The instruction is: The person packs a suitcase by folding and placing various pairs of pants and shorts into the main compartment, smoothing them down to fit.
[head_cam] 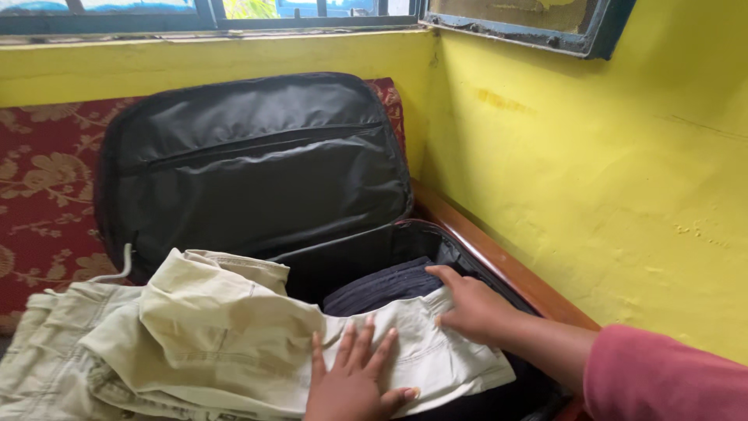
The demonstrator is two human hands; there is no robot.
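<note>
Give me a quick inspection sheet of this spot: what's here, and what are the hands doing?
Surface: red floral cushion on a wooden seat.
Job's things: beige trousers lying half over the open black suitcase; dark folded cloth inside it.
Clutter: nothing seen.
Hands: left hand flat on the trousers; right hand pressing their edge; no grip closed.
Cables: a white cord beside the suitcase.
Surroundings: yellow walls, window above.

Beige trousers (234, 335), black suitcase (249, 164), yellow wall (592, 171), red floral cushion (47, 187).
</note>
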